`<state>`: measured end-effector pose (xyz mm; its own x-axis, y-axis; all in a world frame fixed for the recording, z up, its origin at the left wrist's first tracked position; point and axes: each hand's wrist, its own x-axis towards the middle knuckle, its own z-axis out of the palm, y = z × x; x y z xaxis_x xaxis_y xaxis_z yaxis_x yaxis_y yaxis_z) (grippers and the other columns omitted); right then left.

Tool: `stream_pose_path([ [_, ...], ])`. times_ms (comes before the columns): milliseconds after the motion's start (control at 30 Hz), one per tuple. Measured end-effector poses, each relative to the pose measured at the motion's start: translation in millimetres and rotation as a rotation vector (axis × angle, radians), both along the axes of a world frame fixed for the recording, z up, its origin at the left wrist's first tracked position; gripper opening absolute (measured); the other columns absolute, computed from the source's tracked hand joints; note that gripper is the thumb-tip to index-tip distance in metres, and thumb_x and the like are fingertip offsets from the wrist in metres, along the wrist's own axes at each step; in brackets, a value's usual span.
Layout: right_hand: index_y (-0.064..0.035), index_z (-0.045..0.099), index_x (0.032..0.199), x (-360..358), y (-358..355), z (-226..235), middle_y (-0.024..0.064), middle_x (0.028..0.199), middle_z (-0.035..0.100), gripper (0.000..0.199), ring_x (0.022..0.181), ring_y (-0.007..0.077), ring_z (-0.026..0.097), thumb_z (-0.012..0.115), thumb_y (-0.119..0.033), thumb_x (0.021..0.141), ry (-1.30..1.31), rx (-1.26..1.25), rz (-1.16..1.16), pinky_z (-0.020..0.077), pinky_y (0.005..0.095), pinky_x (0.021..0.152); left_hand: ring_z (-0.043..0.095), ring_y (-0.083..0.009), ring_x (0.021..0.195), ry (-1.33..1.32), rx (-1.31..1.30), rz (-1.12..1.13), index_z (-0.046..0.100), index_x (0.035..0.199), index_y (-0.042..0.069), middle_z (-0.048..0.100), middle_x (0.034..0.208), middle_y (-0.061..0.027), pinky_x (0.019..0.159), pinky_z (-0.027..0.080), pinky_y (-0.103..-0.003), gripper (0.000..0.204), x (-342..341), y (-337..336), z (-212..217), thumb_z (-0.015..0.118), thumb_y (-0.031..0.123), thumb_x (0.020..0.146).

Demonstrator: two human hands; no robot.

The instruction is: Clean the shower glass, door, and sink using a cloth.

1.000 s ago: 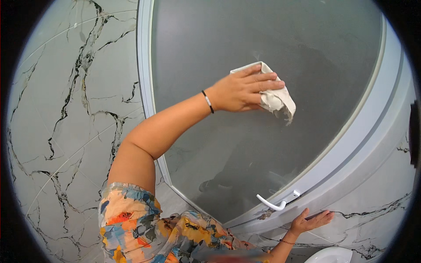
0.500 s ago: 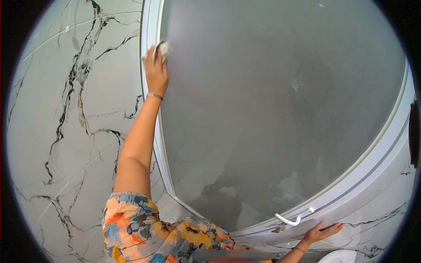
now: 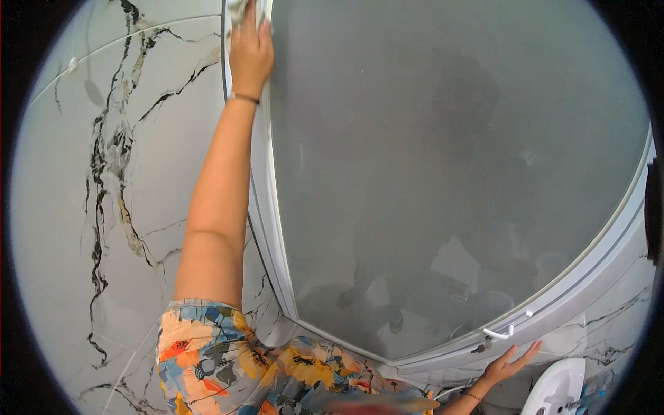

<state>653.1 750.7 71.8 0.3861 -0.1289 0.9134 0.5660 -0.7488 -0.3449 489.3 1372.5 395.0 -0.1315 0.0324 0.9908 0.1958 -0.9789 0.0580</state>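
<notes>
My left hand (image 3: 250, 59) reaches up to the top of the view, its fingers over a pale, crumpled cloth (image 3: 238, 12). The cloth lies against the white frame (image 3: 259, 149) down the left side of a frosted glass door panel (image 3: 429, 173). Part of the cloth is hidden by the fingers and cut off by the picture's upper edge. At the lower right my right hand (image 3: 508, 366) is open and holds nothing, fingers stretched out. It is just below a white door handle (image 3: 499, 333); whether it touches the surface behind it, I cannot tell.
Marble-patterned tiles (image 3: 159, 159) cover the wall left of the door. A key (image 3: 478, 348) sticks out beside the handle. A white washbasin (image 3: 557, 391) stands at the lower right, with blue items (image 3: 593, 394) beside it. A small white fitting (image 3: 73, 66) sits on the left wall.
My left hand has moved up along the white frame with the cloth, the arm now straighter. The view has shifted, and more of the washbasin shows. My right hand stays open near the handle.
</notes>
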Motion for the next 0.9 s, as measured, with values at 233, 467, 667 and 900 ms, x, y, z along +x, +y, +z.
stream_pose_path([
  [233,0.0036,0.037,0.131,-49,32,2,0.0196,0.139,0.034,0.045,0.129,0.0323,0.032,0.046,-0.015,0.092,0.042,-0.034,-0.021,0.0258,0.0423,0.105,0.032,-0.0341,0.128,-0.058,0.094,-0.016,0.03,0.136,0.0,0.034,0.139,-0.0191,0.106,0.023,-0.041,0.055,6,8,12,0.047,0.025,0.09],
  [467,0.0042,0.038,0.13,-60,73,-5,0.0198,0.136,0.038,0.046,0.127,0.0328,0.035,0.048,-0.015,0.09,0.097,0.03,0.184,0.0257,0.0418,0.105,0.037,-0.038,0.121,-0.043,-0.11,-0.068,0.036,0.132,0.001,0.042,0.132,-0.0182,0.104,0.024,-0.045,0.051,4,-13,-124,0.05,0.021,0.088],
  [667,0.0031,0.039,0.13,-62,97,7,0.0185,0.136,0.039,0.045,0.127,0.0315,0.036,0.048,-0.011,0.088,0.073,-0.033,0.282,0.0264,0.0406,0.104,0.016,-0.0409,0.133,0.128,-0.467,-0.08,0.032,0.133,-0.006,0.021,0.141,-0.0288,0.108,0.013,-0.045,0.052,3,-43,-320,0.049,0.013,0.088],
  [900,0.0008,0.043,0.128,-68,104,8,0.017,0.134,0.042,0.043,0.125,0.03,0.038,0.048,-0.009,0.087,0.116,-0.143,0.334,0.0264,0.0392,0.104,0.017,-0.0399,0.133,0.122,-0.625,-0.199,0.026,0.136,-0.004,0.021,0.142,-0.0264,0.108,0.014,-0.043,0.052,-1,-44,-337,0.044,0.011,0.09],
])
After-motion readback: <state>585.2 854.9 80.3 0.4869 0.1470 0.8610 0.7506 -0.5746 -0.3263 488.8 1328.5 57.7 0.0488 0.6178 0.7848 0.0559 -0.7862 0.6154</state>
